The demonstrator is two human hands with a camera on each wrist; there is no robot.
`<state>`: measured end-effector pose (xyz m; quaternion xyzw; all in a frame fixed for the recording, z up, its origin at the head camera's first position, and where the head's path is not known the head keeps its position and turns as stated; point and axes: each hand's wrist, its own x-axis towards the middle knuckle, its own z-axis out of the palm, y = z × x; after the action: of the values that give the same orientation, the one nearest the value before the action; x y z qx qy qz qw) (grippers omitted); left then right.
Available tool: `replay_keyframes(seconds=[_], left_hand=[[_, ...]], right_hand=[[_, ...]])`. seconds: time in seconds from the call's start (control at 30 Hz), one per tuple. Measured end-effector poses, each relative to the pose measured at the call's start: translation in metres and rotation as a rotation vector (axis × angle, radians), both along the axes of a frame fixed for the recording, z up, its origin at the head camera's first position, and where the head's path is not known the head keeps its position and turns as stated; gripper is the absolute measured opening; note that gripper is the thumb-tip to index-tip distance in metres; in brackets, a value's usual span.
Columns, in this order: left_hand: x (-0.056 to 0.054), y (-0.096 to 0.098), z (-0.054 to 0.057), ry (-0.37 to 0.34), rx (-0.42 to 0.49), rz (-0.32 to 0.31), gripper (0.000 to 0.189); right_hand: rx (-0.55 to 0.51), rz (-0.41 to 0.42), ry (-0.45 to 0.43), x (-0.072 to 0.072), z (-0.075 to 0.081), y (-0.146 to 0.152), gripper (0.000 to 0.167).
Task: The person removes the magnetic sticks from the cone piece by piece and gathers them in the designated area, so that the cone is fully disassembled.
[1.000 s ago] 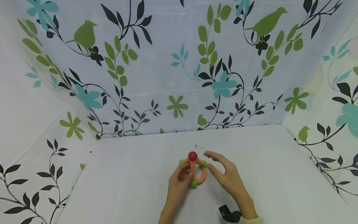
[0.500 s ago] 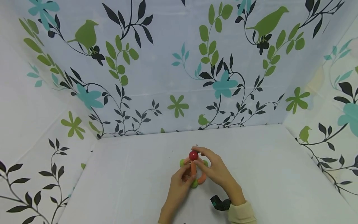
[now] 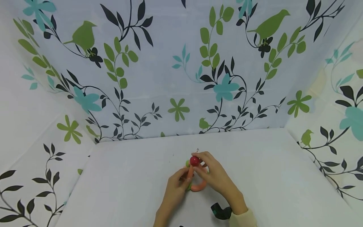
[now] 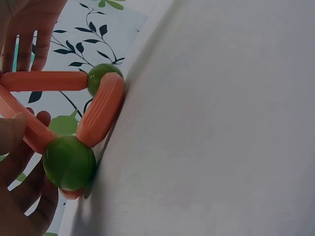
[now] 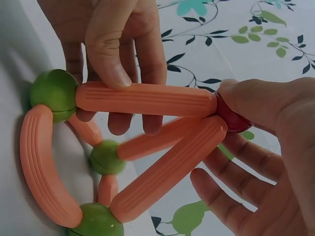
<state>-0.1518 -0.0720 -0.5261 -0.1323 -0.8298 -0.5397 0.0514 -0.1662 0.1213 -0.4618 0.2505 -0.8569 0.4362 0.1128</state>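
Note:
A cone-like frame of ribbed orange rods and green balls, topped by a red ball (image 3: 194, 161), stands on the white table. Curved orange rods (image 5: 42, 167) link the green balls (image 5: 54, 95) into a ring at its base. Straight orange rods (image 5: 167, 168) rise from these to the red ball. My left hand (image 3: 173, 189) pinches one straight rod (image 5: 147, 100) between thumb and fingers. At the top, my right hand (image 3: 216, 175) grips the red ball, its thumb (image 5: 246, 101) pressed against it. A large green ball (image 4: 69, 162) sits low beside my left fingers.
The white tabletop (image 3: 127, 176) spreads around both hands. A cloth (image 3: 158, 78) printed with leaves, birds and flowers hangs behind and at the sides. A black angled object (image 3: 221, 212) is beside my right wrist.
My right hand has come in from the right side of the frame and taken hold of the red ball. The frame has turned and tilted slightly; my left hand keeps its grip.

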Motion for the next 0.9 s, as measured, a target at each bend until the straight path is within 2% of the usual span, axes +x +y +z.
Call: replay_keyframes(seconds=[0.07, 0.27, 0.63, 0.77, 0.9], left_hand=[[0.0, -0.001, 0.001, -0.001, -0.008, 0.005, 0.034], [-0.009, 0.001, 0.007, 0.058, -0.036, 0.012, 0.037], [-0.019, 0.006, 0.008, 0.12, -0.013, 0.015, 0.03], [-0.02, 0.009, 0.007, 0.174, 0.028, -0.017, 0.03], [-0.022, 0.01, 0.009, 0.191, 0.07, -0.037, 0.028]], right_hand=[[0.014, -0.014, 0.005, 0.001, 0.0, -0.001, 0.051], [0.027, -0.072, 0.025, 0.0, 0.002, 0.001, 0.05], [0.04, -0.078, -0.026, -0.001, 0.001, 0.005, 0.053], [0.078, -0.092, 0.035, 0.001, 0.0, 0.004, 0.052], [0.107, -0.116, 0.094, 0.002, 0.0, 0.001, 0.05]])
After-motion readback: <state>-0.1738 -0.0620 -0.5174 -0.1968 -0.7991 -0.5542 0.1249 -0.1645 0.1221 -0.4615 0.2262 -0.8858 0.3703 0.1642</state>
